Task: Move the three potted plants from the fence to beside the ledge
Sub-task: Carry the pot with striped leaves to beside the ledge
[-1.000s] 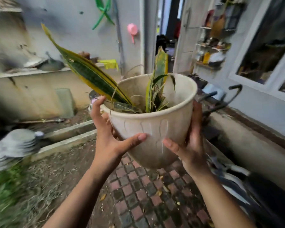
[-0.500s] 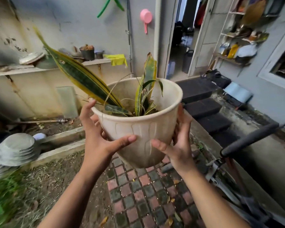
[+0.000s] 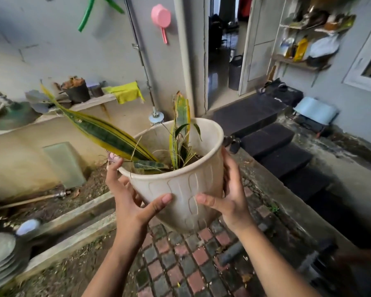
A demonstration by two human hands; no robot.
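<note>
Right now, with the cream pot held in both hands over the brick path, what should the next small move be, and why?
Probably carry the cream pot a step forward and left toward the ledge. Left hand and right hand clasp its sides, it hangs above the brick paving, and the ground below the ledge still lies ahead. Keeping it level may spare the long leaf.

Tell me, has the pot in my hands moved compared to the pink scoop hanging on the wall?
Yes. The pot now sits lower and further right of the pink scoop, though the head camera also turned.
</note>
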